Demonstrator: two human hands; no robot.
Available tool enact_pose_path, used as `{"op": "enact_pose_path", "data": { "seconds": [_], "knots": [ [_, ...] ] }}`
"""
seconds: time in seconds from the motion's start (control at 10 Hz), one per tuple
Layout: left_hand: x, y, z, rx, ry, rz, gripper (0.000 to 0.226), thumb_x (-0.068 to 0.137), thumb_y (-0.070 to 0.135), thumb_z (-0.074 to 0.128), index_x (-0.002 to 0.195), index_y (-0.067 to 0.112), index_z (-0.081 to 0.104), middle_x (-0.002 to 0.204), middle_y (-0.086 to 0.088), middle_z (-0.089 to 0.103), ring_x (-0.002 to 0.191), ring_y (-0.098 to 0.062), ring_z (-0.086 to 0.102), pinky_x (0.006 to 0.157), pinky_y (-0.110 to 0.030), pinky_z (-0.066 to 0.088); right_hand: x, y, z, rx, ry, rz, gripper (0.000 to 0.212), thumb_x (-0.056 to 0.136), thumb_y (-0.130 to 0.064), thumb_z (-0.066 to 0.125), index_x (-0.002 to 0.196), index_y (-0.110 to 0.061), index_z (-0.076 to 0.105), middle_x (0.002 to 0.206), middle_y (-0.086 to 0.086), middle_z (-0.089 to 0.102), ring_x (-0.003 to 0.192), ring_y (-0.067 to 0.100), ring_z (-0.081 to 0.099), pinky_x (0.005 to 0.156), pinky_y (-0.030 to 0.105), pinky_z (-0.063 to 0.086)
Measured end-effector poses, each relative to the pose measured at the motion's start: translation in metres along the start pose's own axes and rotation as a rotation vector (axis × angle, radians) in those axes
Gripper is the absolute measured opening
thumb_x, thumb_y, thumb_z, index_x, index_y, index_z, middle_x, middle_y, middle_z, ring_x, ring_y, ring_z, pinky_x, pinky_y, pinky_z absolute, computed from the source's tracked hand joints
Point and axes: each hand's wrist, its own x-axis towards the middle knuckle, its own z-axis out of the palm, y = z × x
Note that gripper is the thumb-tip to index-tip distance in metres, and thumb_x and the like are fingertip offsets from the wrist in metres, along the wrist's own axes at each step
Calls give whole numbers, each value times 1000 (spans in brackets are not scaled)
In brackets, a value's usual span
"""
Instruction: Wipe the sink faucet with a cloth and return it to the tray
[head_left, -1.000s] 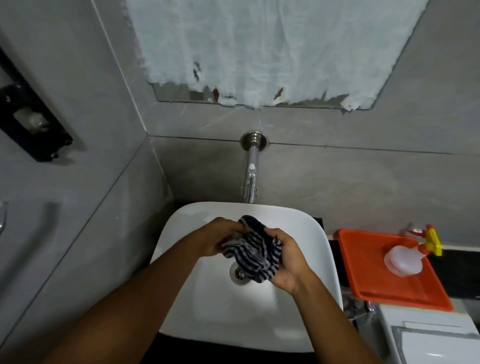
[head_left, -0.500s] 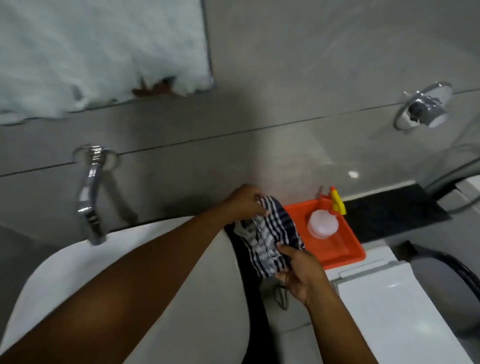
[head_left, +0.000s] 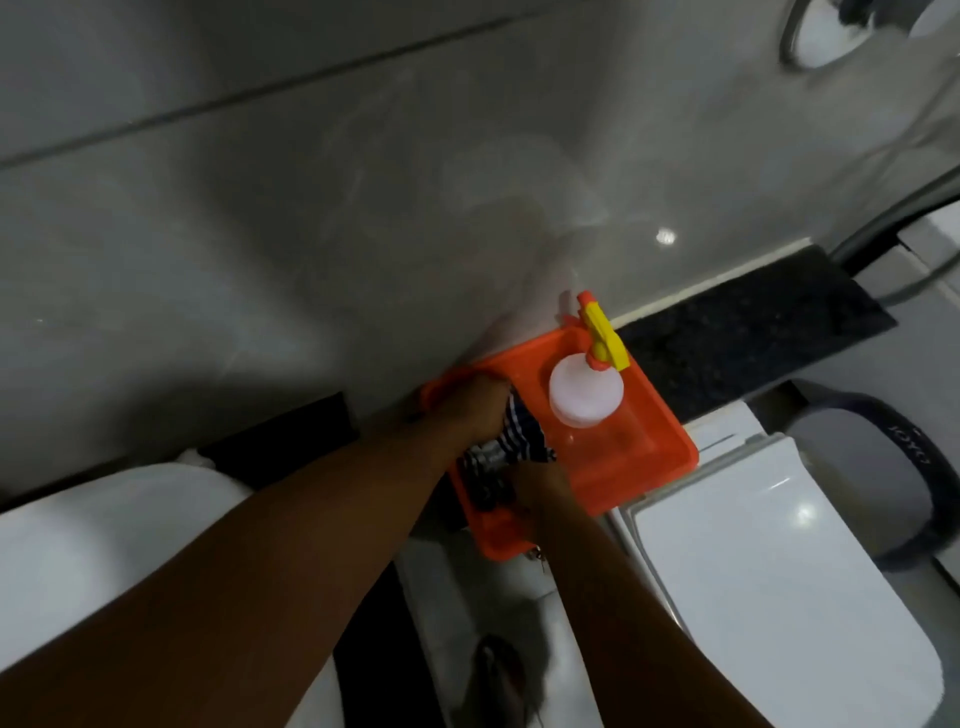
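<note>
The dark blue and white striped cloth (head_left: 511, 447) lies bunched in the left part of the orange tray (head_left: 644, 467). My left hand (head_left: 472, 410) grips its far end at the tray's back left corner. My right hand (head_left: 540, 491) holds its near end inside the tray. The faucet is out of view. Only the white sink's right edge (head_left: 104, 530) shows at lower left.
A white spray bottle (head_left: 586, 395) with a yellow and orange trigger stands in the tray's far right part. The tray rests partly on a white toilet cistern lid (head_left: 779, 571). A black ledge (head_left: 753, 332) runs along the grey tiled wall. A foot is on the floor below.
My view swung right from the sink to the tray. Both hands carried the cloth from over the basin, past its rim, down into the orange tray.
</note>
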Motion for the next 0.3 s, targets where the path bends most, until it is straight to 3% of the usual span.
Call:
{"op": "enact_pose_path", "data": {
  "seconds": [0.1,0.2,0.3],
  "knots": [
    [-8,-2,-7,69,2,3,33,101,25,49,128,12,63,135,-14,62,119,-32,60,107,-48,49,-6,2,0,-200,25,-100,12,95,-4,57,107,-2,59,103,18,62,82,26,60,83,36,49],
    [-30,0,-33,151,63,48,29,87,17,62,114,7,66,124,-17,65,109,-36,65,95,-46,56,-23,-1,7,-407,60,-239,10,94,-12,61,99,-4,62,97,17,62,97,31,62,89,40,51],
    [-62,-5,-56,197,122,48,36,81,19,70,112,4,61,125,-19,62,111,-40,64,92,-42,53,-52,-5,19,-537,132,-430,25,92,-14,64,108,5,64,113,25,67,111,41,64,99,44,51]
  ]
}}
